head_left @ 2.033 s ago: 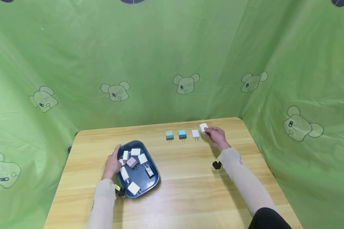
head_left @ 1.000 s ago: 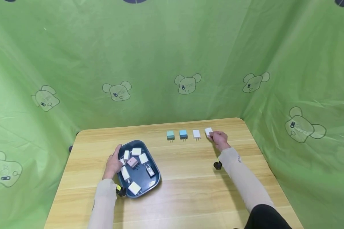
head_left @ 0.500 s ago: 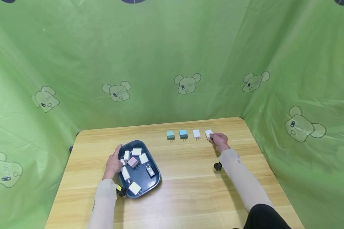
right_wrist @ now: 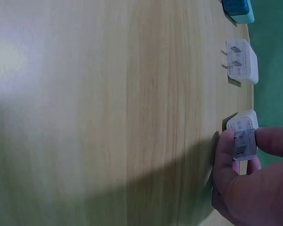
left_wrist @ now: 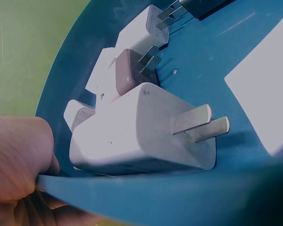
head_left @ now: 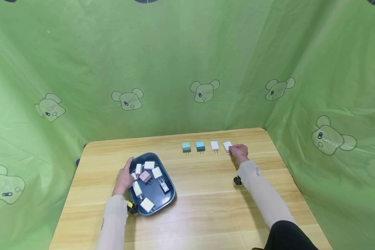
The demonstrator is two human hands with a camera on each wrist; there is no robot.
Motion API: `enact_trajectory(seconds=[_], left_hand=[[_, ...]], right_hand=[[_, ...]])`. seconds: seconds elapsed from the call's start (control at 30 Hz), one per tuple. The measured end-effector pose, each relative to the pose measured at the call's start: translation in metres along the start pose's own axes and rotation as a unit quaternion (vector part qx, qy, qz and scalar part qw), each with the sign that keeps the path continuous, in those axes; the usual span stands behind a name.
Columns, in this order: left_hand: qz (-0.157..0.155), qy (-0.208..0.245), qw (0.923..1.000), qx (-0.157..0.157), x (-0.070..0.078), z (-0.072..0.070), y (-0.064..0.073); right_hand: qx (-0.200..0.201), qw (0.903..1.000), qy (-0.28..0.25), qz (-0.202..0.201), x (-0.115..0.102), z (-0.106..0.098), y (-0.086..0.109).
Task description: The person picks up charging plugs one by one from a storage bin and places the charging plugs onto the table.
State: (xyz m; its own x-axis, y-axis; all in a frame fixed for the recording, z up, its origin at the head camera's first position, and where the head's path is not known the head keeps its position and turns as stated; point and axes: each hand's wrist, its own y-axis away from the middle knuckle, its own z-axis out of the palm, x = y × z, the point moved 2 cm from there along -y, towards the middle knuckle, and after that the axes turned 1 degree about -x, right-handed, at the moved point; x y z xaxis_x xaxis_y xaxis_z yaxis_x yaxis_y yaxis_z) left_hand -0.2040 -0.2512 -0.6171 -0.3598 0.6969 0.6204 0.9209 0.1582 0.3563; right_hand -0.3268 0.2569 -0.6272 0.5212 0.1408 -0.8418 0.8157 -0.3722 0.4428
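My right hand [head_left: 239,152] pinches a white charger plug [head_left: 227,146] at the right end of a row near the table's far edge; in the right wrist view its pronged face [right_wrist: 243,139] shows between thumb and fingers. Left of it stand another white charger plug [head_left: 214,146], a blue one [head_left: 200,146] and a green one [head_left: 186,147]. My left hand [head_left: 123,178] grips the left rim of a dark blue tray [head_left: 170,205]. Inside lie several white charger plugs, a pink charger plug [head_left: 145,176] and a dark-ended one [head_left: 164,187].
The wooden table [head_left: 206,215] carries the tray on its left half and the row at the back. A green curtain [head_left: 168,62] with bear faces hangs behind it and at both sides.
My right hand has brought the white charger plug down and slightly right, level with the row, and turns it a little. The left hand stays at the tray.
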Motion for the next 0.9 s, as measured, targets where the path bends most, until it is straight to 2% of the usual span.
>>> enact_trajectory(seconds=[0.27,0.5,0.7,0.9], left_hand=[[0.001,0.000,1.0000,-0.001,0.002,-0.001,0.002],[0.001,0.002,1.0000,0.000,0.001,0.001,0.000],[-0.007,0.009,0.9999,-0.005,-0.001,0.002,0.000],[0.000,0.000,1.0000,-0.001,-0.001,0.001,-0.001]], right_hand=[[0.004,0.9995,0.031,0.006,-0.003,0.000,0.002],[0.022,0.9961,0.085,0.012,-0.003,0.000,0.008],[0.025,0.9946,0.101,0.009,-0.003,0.000,0.011],[0.022,0.9948,0.099,0.012,-0.002,0.000,0.011]])
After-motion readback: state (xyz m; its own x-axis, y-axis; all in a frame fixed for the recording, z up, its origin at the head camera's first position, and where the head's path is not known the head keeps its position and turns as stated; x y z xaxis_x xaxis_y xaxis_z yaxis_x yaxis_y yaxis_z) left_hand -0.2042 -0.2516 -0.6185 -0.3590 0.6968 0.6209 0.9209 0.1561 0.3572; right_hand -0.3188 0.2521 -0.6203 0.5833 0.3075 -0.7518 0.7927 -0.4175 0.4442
